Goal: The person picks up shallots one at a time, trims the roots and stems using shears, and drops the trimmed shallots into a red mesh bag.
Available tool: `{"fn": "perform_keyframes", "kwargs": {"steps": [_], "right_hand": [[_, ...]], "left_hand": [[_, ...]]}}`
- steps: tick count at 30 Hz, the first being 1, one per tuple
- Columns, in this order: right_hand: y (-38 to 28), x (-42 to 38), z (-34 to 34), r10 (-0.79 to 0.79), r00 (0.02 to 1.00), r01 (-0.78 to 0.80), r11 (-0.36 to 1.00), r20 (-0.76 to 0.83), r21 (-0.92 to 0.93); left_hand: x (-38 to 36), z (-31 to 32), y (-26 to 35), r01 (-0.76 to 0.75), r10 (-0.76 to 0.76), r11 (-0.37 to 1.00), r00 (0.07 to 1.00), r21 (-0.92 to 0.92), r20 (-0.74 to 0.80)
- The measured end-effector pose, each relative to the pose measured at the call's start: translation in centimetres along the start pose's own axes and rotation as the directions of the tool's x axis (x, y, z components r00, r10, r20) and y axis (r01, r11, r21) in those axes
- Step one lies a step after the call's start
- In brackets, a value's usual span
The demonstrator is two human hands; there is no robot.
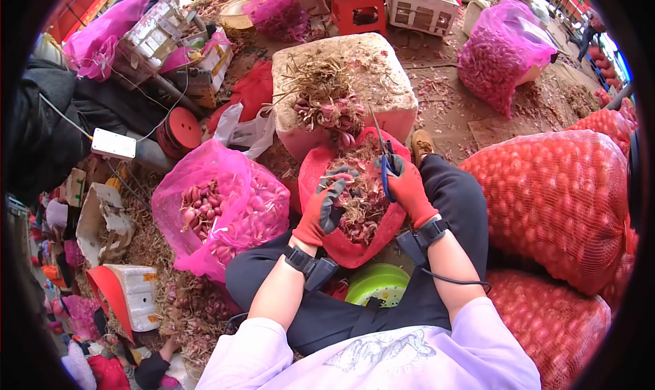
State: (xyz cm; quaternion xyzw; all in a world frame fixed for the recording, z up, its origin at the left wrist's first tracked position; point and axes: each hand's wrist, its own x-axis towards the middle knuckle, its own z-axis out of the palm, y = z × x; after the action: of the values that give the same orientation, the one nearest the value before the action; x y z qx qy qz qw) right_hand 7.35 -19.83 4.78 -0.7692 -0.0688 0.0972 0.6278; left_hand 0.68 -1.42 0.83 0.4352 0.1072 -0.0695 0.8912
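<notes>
My right hand (407, 189), in a red and grey glove, is closed around blue-handled scissors (385, 177), their blades pointing up and away from me. To its left, my left hand (326, 206), gloved the same way, has its fingers curled in; whatever is between them is hidden or too small to name. Both hands are over a red mesh bag (355, 250) in my lap, filled with dry shallot trimmings (359, 216). Just beyond, a bunch of shallots (338, 113) with dry stalks lies on a foam block (385, 76).
A pink mesh bag of loose shallots (263, 209) stands at my left. Large red mesh sacks (552, 199) are stacked at my right. Below my hands sits a green basin (375, 281). Farther off are a red stool (358, 15), a white crate (423, 8) and another pink bag (501, 55).
</notes>
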Motion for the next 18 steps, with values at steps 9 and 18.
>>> {"fn": "perform_keyframes", "kwargs": {"steps": [9,18], "right_hand": [[0.7,-1.1,1.1,0.18,0.923,-0.324,0.84,0.341,0.435],[-1.0,-2.2,-0.6,-0.237,0.933,0.353,0.745,0.27,-0.566]], "left_hand": [[0.4,-2.2,-2.3,0.258,-0.258,0.965,0.966,-0.045,-0.013],[0.4,-2.8,2.5,0.318,-0.244,0.603,0.947,-0.732,0.211]]}}
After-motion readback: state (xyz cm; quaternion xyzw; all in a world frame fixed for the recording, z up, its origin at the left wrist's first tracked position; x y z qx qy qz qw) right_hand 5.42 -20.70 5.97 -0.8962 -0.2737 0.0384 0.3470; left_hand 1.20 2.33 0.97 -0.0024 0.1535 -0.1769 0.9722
